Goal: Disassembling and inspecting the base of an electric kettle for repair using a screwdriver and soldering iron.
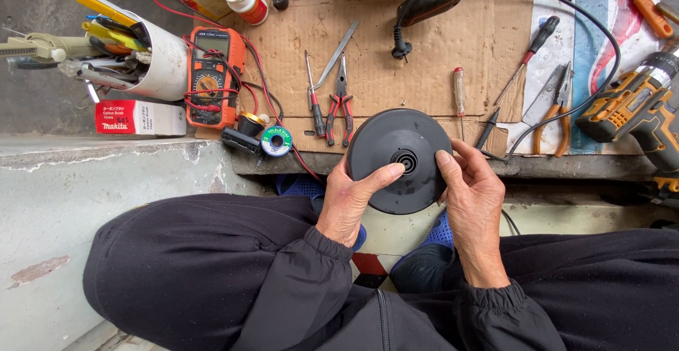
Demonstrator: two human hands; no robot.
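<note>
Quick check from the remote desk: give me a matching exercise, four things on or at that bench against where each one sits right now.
Things:
1. black round base
2. orange multimeter
3. cordless drill
4. red-handled pliers

Places:
A. far right edge of the bench
B. on the cardboard, above the left hand
C. held between left hand and right hand
D. beside the white tool cup

Pairs: 1-C, 2-D, 3-A, 4-B

Cordless drill (pixel 640 114) cut by right edge; black disc (pixel 399 160) rim partly hidden under hands.
</note>
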